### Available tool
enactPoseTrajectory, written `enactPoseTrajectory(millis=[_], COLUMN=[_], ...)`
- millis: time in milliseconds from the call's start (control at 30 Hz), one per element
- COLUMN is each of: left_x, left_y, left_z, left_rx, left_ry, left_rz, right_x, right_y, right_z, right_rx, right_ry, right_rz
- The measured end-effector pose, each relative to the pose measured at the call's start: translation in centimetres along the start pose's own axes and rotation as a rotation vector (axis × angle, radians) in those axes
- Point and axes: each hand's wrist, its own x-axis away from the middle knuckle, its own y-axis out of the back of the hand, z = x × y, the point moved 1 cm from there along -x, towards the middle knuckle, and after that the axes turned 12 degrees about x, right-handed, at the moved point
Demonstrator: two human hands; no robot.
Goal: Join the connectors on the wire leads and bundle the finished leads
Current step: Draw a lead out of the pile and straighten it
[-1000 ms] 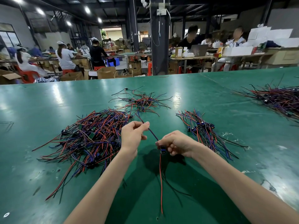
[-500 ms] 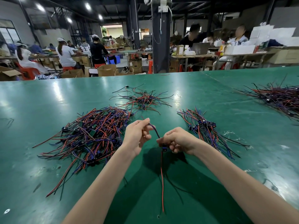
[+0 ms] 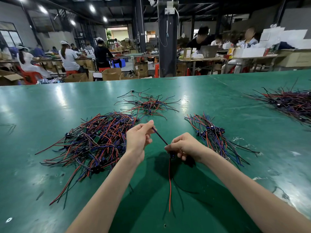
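My left hand [image 3: 138,140] pinches the lead [image 3: 159,136]; my right hand [image 3: 185,146] grips the connector [image 3: 172,155]. Both have barely moved, so I judge the joining unfinished.

The bench [image 3: 50,106] was a glossy deep green, streaked with white glare and pale scuffs. The connector [image 3: 172,155] on the lead [image 3: 160,137] was blue; above it the lead ran dark purple and black, below it one wire was bright red and another black. Left of the connector, the large heap [image 3: 94,142] mixed red, blue, purple and black wires, flecked with small green boards and black plugs. Right of the connector, the bundle [image 3: 217,140] was red, blue and black with blue plugs. Beyond the connector, the small heap [image 3: 149,105] was mostly red and black. Well to its right, the outer heap [image 3: 292,103] showed red, purple and black.
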Motion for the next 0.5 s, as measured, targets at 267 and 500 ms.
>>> enactPoseTrajectory(millis=[267,500], left_x=[0.0,0.4], left_y=[0.0,-0.3], left_z=[-0.1,0.3], left_rx=[0.045,0.111], left_ry=[-0.11,0.093], left_rz=[-0.056,0.062], right_x=[0.0,-0.2], right_y=[-0.2,0.1], right_z=[-0.5,-0.5], right_rx=[0.036,0.033], right_ry=[0.048,0.007], right_rz=[0.039,-0.045])
